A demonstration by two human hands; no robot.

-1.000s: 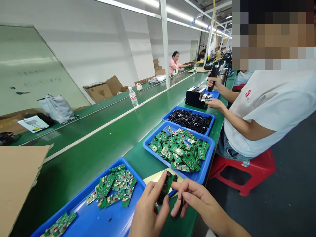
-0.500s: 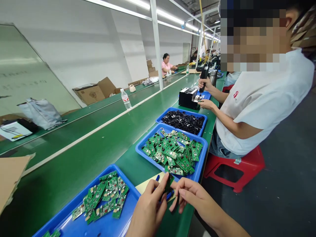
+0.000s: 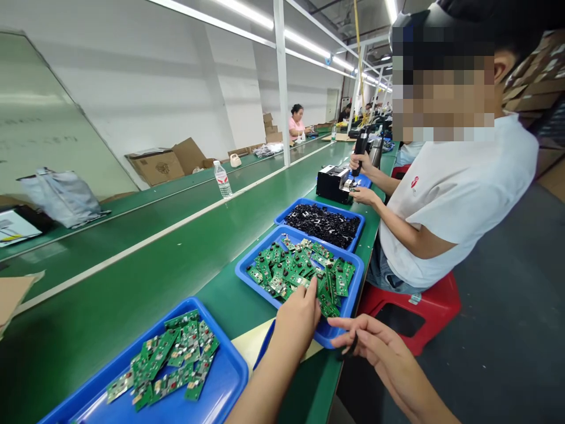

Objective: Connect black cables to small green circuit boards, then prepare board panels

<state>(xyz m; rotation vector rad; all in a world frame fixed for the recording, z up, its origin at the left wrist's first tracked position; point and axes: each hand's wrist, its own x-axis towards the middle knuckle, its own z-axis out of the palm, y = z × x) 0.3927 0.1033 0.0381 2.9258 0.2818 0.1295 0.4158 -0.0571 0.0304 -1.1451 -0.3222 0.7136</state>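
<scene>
My left hand reaches over the near edge of a blue tray heaped with green circuit boards. Its fingers are curled together against a circuit board at the near side of the heap; the thumb is mostly hidden. To the right, just past the tray's near corner, my right hand has a narrow black piece tucked between its bent fingers, with the index finger pointing left. What the black piece is, I cannot make out.
At the lower left, another blue tray holds several circuit boards. Yellow paper lies between the trays. Farther on is a tray of small black parts. A co-worker on a red stool holds a black power screwdriver over a black box.
My left hand has moved forward from beside my right hand to the heap of circuit boards. My right hand has shifted right, keeping the black piece. The view has turned slightly.
</scene>
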